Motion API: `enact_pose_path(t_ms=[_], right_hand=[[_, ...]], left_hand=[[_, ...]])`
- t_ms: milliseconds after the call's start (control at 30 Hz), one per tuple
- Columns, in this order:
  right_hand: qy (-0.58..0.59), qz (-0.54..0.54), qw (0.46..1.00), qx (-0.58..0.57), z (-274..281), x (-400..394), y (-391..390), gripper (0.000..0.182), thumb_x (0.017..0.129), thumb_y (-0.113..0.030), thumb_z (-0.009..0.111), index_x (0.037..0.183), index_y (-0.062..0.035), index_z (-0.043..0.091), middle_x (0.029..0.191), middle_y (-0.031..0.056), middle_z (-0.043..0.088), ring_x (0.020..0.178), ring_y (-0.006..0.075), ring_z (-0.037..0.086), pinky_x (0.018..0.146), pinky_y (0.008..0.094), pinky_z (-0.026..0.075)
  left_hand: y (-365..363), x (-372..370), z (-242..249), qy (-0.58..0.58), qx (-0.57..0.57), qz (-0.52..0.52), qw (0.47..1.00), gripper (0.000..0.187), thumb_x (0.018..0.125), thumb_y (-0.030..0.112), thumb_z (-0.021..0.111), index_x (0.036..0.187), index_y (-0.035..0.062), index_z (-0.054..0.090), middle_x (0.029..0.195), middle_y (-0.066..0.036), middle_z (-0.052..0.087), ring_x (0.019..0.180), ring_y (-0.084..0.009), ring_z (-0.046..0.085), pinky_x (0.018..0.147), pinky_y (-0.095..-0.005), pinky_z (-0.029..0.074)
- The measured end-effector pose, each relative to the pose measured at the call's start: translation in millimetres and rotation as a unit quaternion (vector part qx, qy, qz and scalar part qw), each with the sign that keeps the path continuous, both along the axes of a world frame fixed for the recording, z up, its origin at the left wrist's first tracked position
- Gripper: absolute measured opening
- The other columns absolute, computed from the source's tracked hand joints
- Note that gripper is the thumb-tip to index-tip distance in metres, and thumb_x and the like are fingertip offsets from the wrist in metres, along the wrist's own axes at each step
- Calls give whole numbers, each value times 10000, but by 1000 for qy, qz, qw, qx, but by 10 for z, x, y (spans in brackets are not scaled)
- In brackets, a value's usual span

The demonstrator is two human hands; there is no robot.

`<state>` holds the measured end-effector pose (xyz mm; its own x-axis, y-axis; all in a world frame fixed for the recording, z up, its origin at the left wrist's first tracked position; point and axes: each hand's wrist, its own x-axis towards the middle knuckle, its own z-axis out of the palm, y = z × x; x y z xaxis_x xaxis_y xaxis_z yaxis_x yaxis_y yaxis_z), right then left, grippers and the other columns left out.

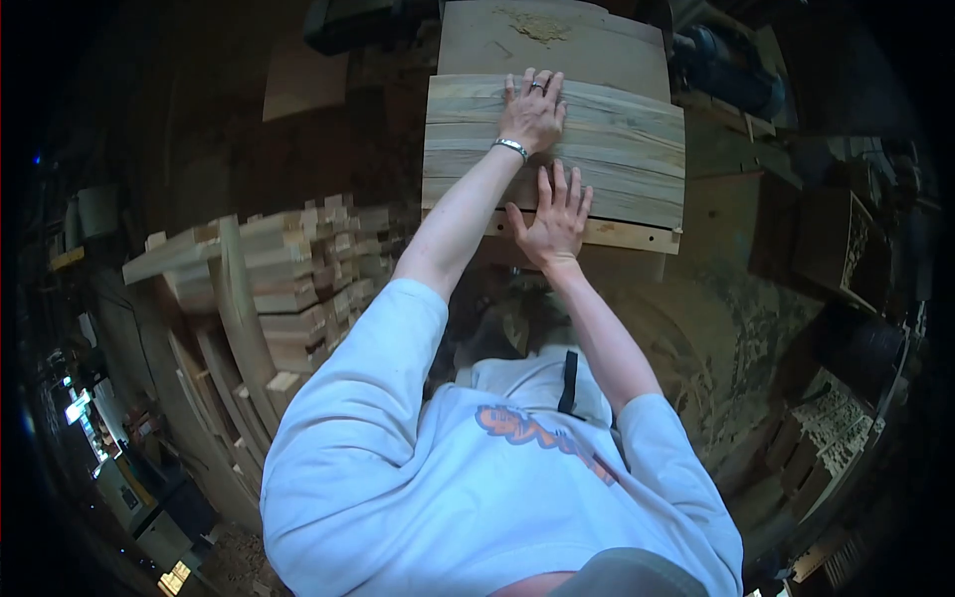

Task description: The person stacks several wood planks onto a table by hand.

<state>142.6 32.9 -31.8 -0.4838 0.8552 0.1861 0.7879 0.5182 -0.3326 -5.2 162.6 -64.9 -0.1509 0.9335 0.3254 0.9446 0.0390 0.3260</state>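
Several pale wooden boards (617, 149) with streaked grain lie side by side in front of me. Across their middle rests my left hand (534, 111), open, fingers spread forward; it wears a ring, with a bracelet at the wrist. My right hand (557, 221) is nearer to me, also open. Its fingers reach over the nearest board, and its palm is at a light wooden strip (632, 235) with dark holes. A dark gap shows between that strip and the boards. Neither hand grips anything.
Behind the boards a flat surface (597, 60) carries a small pile of sawdust (537, 25). A motor-like dark cylinder (731, 70) stands at the upper right. Stacked lumber (288, 269) fills the left side. A bin of wood scraps (831, 433) is at the right.
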Motion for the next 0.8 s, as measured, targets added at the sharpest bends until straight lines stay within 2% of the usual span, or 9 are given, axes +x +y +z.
enact_pose_path(t_ms=[133, 200, 267, 400, 500, 567, 633, 700, 800], right_hand=[[9, 61, 994, -94, 248, 679, 268, 757, 845, -523, 580, 1383, -18, 410, 1451, 184, 369, 1352, 394, 301, 1117, 578, 192], [-27, -186, 979, 76, 184, 1132, 672, 748, 863, -518, 569, 1329, 53, 443, 1340, 266, 472, 1275, 409, 414, 1080, 547, 282], [34, -286, 933, -216, 184, 1542, 1134, 783, 872, -544, 558, 1298, 104, 451, 1261, 311, 523, 1219, 439, 475, 1052, 501, 347], [-38, -305, 903, -299, 381, 1413, 1285, 801, 889, -554, 534, 1317, 115, 428, 1296, 317, 497, 1216, 455, 478, 1027, 473, 387], [78, -247, 906, -334, 440, 1396, 1322, 773, 897, -510, 547, 1314, 128, 418, 1320, 307, 477, 1214, 465, 463, 1053, 485, 358], [38, -177, 983, -7, 366, 1359, 1095, 706, 881, -430, 606, 1314, 98, 427, 1336, 288, 457, 1237, 437, 435, 1066, 499, 336], [113, 0, 993, -28, 547, 1275, 694, 716, 833, -373, 679, 1338, 59, 412, 1364, 263, 424, 1267, 416, 392, 1087, 494, 305], [99, 185, 968, -136, 448, 1188, 294, 754, 795, -361, 716, 1363, 21, 400, 1369, 228, 422, 1293, 405, 369, 1099, 497, 284], [70, 241, 965, -71, 373, 1116, 185, 732, 773, -379, 729, 1344, -22, 439, 1350, 174, 440, 1284, 378, 378, 1076, 507, 299]], left_hand=[[-583, 67, 313, 78, -76, -70, 992, 607, 904, 555, 459, 1431, 255, 422, 1403, -124, 394, 1342, -317, 303, 1116, -562, 150], [-754, 20, 342, 76, -42, -147, 985, 616, 881, 614, 497, 1389, 265, 489, 1310, -104, 420, 1273, -282, 328, 1082, -485, 202], [-886, 100, 370, 77, -39, -146, 986, 627, 881, 625, 498, 1380, 246, 501, 1281, -101, 428, 1241, -275, 350, 1074, -467, 201], [-974, 122, 366, 69, -58, -136, 987, 692, 856, 619, 544, 1412, 217, 453, 1284, -113, 432, 1233, -290, 371, 1074, -474, 203], [-869, 16, 493, 45, -72, -140, 986, 893, 743, 621, 658, 1468, 207, 339, 1312, -149, 409, 1237, -332, 370, 1074, -511, 210], [-839, 78, 622, 12, -97, -157, 983, 1032, 665, 607, 733, 1495, 205, 270, 1334, -174, 386, 1241, -362, 364, 1071, -544, 222], [-809, 179, 717, 163, -201, -195, 946, 1266, 477, 503, 834, 1513, 212, 166, 1390, -234, 311, 1262, -424, 333, 1045, -617, 257], [-750, 238, 813, 128, -255, -190, 939, 1303, 429, 454, 845, 1511, 211, 162, 1414, -249, 274, 1272, -437, 322, 1030, -640, 267], [-615, 212, 920, 88, -314, -186, 927, 1367, 353, 388, 858, 1511, 206, 155, 1425, -278, 271, 1292, -459, 310, 1020, -657, 278]])
